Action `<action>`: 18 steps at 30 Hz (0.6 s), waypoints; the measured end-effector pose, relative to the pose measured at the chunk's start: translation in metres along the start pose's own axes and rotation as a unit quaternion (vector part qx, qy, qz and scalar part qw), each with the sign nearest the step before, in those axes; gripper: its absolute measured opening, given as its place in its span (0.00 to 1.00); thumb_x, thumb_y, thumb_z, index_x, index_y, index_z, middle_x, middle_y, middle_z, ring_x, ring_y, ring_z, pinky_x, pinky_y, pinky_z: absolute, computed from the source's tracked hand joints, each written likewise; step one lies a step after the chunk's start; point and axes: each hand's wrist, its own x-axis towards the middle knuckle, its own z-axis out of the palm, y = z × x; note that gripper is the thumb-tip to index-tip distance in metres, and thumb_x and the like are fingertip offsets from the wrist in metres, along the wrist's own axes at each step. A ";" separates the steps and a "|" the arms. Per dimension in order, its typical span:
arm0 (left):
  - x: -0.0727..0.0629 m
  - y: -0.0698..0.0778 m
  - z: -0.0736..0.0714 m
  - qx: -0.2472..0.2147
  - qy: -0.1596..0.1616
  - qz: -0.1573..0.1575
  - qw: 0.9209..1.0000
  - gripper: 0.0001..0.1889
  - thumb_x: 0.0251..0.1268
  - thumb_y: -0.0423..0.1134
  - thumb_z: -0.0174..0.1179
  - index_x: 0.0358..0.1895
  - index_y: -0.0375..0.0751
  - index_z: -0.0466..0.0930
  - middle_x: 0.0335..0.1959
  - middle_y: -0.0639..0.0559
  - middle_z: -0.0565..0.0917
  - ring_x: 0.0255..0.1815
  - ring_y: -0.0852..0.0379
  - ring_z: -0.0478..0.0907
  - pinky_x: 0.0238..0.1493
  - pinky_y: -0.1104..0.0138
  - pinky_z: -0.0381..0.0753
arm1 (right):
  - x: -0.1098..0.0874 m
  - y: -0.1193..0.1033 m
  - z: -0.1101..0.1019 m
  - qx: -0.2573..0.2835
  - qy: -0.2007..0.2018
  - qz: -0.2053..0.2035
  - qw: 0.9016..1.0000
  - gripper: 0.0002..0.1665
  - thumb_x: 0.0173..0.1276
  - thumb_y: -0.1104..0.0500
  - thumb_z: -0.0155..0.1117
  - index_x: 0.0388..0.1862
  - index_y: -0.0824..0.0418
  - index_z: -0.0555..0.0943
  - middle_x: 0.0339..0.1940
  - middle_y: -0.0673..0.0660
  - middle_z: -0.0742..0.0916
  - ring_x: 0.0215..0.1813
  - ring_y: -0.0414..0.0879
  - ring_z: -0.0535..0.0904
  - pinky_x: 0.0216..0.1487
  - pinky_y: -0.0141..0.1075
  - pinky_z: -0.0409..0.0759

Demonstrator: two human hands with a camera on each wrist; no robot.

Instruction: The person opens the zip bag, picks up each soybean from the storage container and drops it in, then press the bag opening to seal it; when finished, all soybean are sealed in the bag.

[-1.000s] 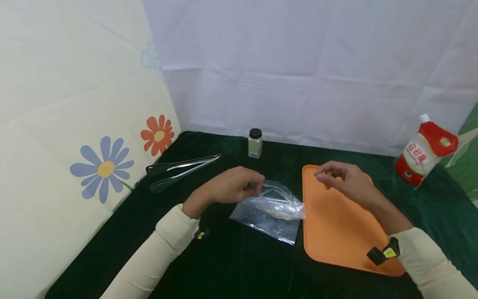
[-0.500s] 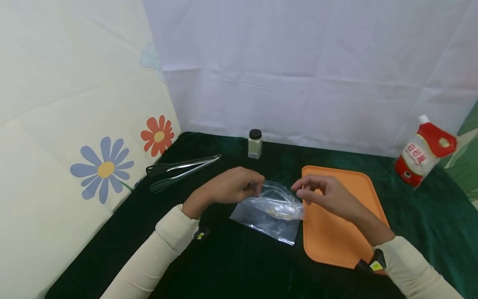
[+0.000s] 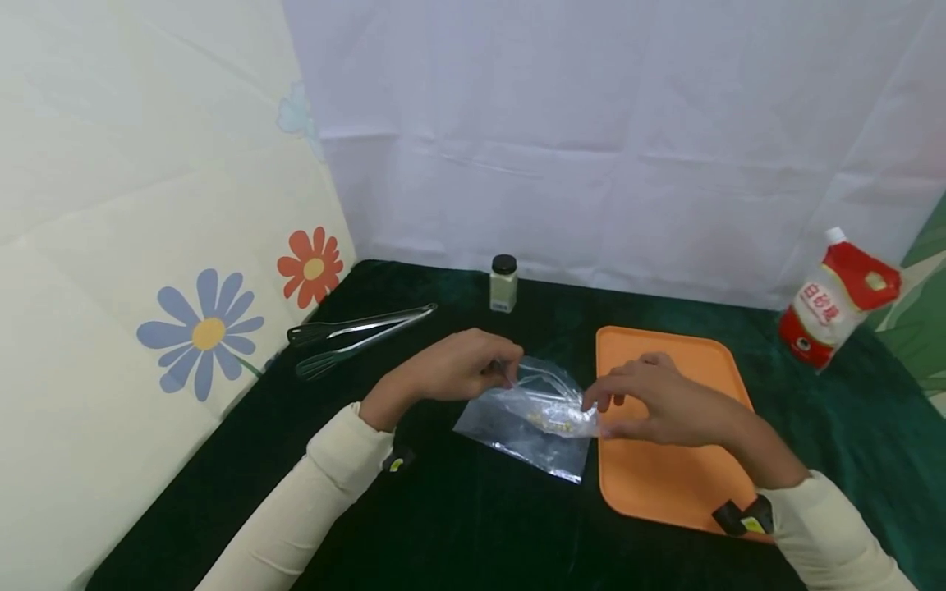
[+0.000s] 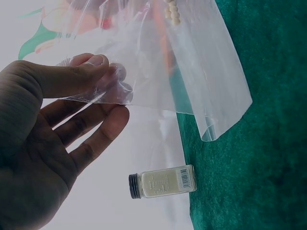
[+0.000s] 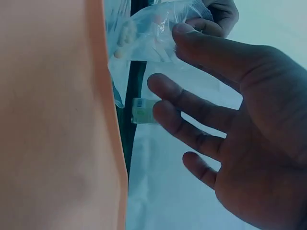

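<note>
A clear plastic bag [image 3: 548, 414] with small pale yellow bead-like pieces inside lies on the dark green cloth, its upper part lifted and folded. My left hand [image 3: 473, 365] pinches the bag's left edge between thumb and finger, the other fingers loose, as the left wrist view shows. At the bag's right end, over the tray's left edge, my right hand [image 3: 661, 402] has its thumb and index finger about the plastic. In the right wrist view its remaining fingers [image 5: 201, 108] are spread loosely. Bunched film partly hides the pieces.
Beneath my right hand lies an orange tray [image 3: 665, 484]. A small black-capped jar [image 3: 504, 285] stands behind the bag. Metal tongs [image 3: 362, 336] lie at the left. A red and white sugar pouch [image 3: 831, 308] stands at the far right.
My right hand has moved left from above the tray and down to the bag's right end. My left hand has stayed in place, pinching the bag.
</note>
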 end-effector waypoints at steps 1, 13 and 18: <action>0.000 0.000 0.000 -0.002 0.001 0.001 1.000 0.10 0.63 0.30 0.66 0.35 0.52 0.78 0.32 0.65 0.80 0.30 0.64 0.76 0.33 0.68 0.79 | 0.001 0.000 0.001 0.011 -0.004 -0.002 1.000 0.17 0.67 0.46 0.70 0.54 0.36 0.81 0.45 0.36 0.84 0.47 0.39 0.77 0.55 0.51 0.58; -0.001 0.001 -0.001 -0.009 0.004 -0.011 1.000 0.08 0.64 0.32 0.65 0.38 0.50 0.78 0.35 0.62 0.83 0.32 0.66 0.78 0.34 0.69 0.80 | 0.005 -0.004 0.008 0.065 -0.014 -0.037 0.997 0.09 0.69 0.47 0.69 0.46 0.37 0.81 0.41 0.32 0.83 0.47 0.37 0.77 0.59 0.52 0.57; -0.002 0.001 -0.002 -0.011 0.004 -0.025 1.000 0.08 0.65 0.33 0.66 0.39 0.51 0.78 0.36 0.64 0.82 0.33 0.66 0.79 0.33 0.70 0.80 | 0.005 -0.006 0.010 0.069 -0.022 -0.024 0.997 0.12 0.67 0.49 0.71 0.46 0.38 0.78 0.40 0.34 0.82 0.46 0.36 0.77 0.58 0.51 0.59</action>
